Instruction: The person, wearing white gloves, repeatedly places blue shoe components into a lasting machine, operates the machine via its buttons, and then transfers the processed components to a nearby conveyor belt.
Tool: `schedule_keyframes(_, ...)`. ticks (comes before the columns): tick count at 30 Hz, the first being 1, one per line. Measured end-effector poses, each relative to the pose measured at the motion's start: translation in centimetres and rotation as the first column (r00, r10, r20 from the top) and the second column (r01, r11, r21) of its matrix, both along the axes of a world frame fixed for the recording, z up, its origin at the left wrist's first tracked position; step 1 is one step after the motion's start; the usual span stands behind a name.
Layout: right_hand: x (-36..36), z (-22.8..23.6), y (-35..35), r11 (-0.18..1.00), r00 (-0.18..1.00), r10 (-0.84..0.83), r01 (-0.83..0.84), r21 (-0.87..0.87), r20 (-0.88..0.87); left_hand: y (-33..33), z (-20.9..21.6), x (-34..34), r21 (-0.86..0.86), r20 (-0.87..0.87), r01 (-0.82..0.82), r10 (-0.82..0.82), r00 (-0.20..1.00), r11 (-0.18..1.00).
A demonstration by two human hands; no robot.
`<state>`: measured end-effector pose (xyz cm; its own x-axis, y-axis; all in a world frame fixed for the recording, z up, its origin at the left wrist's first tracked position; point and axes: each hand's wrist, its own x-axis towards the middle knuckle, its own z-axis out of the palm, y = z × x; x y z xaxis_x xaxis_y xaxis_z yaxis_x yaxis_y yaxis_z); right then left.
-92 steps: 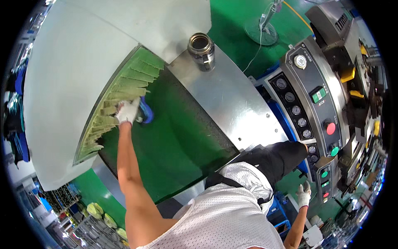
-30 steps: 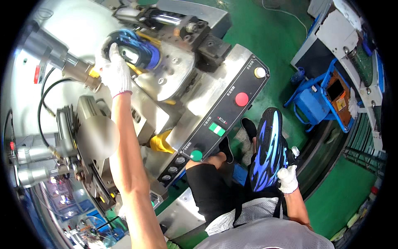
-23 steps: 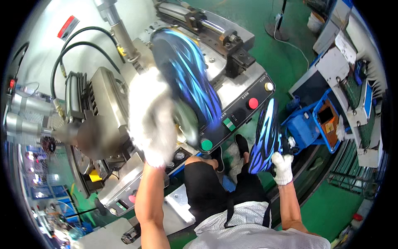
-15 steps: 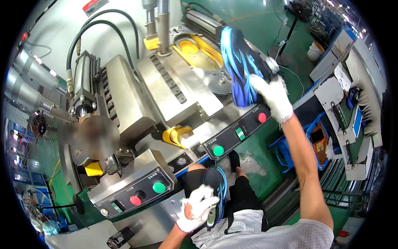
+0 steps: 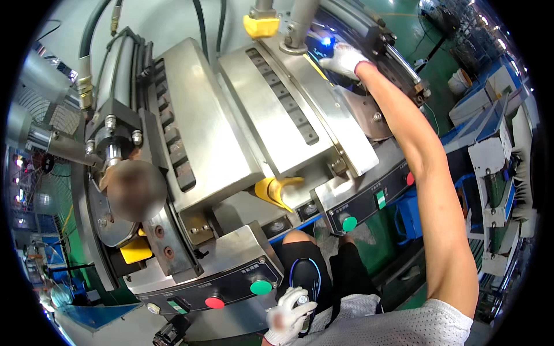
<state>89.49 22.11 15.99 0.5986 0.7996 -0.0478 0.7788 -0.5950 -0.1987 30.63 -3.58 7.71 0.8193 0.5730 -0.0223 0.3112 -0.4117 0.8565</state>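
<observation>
Low in front of my body, my left hand, in a white glove, has its fingers curled round a black shoe upper with blue edging lines. At the far right station of the metal machine, my right hand, also gloved, grips a dark blue shoe upper. Part of that upper is hidden behind the machine's post and my glove. My right forearm stretches over the control panel with its green and red buttons.
A second button panel sits at the left station, below a round metal part. Yellow pads show between the stations. A hydraulic cylinder lies beyond my right arm. At the right stands a white rack.
My right hand has carried the blue upper forward and down into the right station. The view has shifted nearer the machine. My left hand still holds the other upper low down.
</observation>
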Motion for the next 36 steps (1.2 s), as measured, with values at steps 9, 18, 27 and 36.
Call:
schedule_keyframes(9, -5.7, 2.6, -6.2, 0.984, 0.988, 0.093, -0.11, 0.14, 0.121, 3.3, 0.5, 0.7, 0.096, 0.018, 0.286, -0.289, 0.957, 0.953)
schedule_keyframes(18, -28.4, -10.0, -28.2, 0.876, 0.921, 0.371, -0.39, 0.285, 0.119, 4.3, 2.5, 3.9, 0.171, -0.19, 0.562, -0.532, 0.825, 0.81)
schedule_keyframes(27, -33.8, -6.2, -42.5, 0.897, 0.44, 0.424, -0.322, 0.302, -0.792, -0.2, 0.1, 3.4, 0.236, 0.021, -0.034, 0.03, 0.999, 0.971)
schedule_keyframes(36, -40.1, -8.1, -46.8, 0.798, 0.669, 0.509, -0.132, 0.588, -0.541, -3.1, 1.6, 6.1, -0.097, 0.085, -0.205, 0.214, 0.973, 0.974)
